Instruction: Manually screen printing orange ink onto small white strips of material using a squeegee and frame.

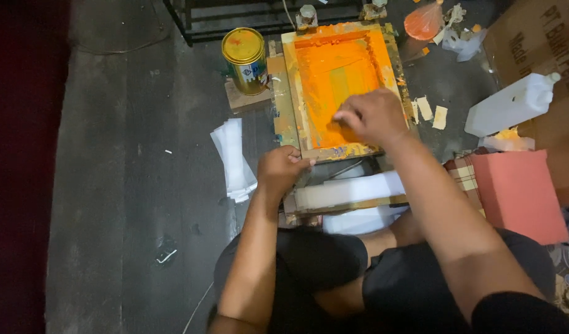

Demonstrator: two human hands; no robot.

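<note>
**Orange ink under the right hand, left hand on the frame's corner**

Orange ink coats the mesh where my right hand [372, 115] presses down, its fingers [345, 115] curled and clenched over something at the lower middle of the screen; I cannot tell what they hold, since the hand covers it. That hand rests inside the wooden printing frame [334, 86], which lies flat on the floor in front of my knees, its rim smeared with orange and yellow.

My left hand [279, 168] sits at the frame's near left corner, fingers bent and closed against the wooden edge. Just below it, a white padded block [352, 188] lies across under the frame's near side.

Left of that hand, a loose stack of white sheets [233, 158] is fanned out on the dark floor [111, 185]. Further up, touching the frame's left side, a gold tin can [246, 59] stands upright on a small piece of board.

To the right of the frame lie a few pale scraps, then a white plastic jug [510, 104] tipped on its side on brown cardboard. A pink box [519, 192] sits near my right forearm. At the top right, a tied orange plastic bag [423, 21] rests beyond the frame.
</note>
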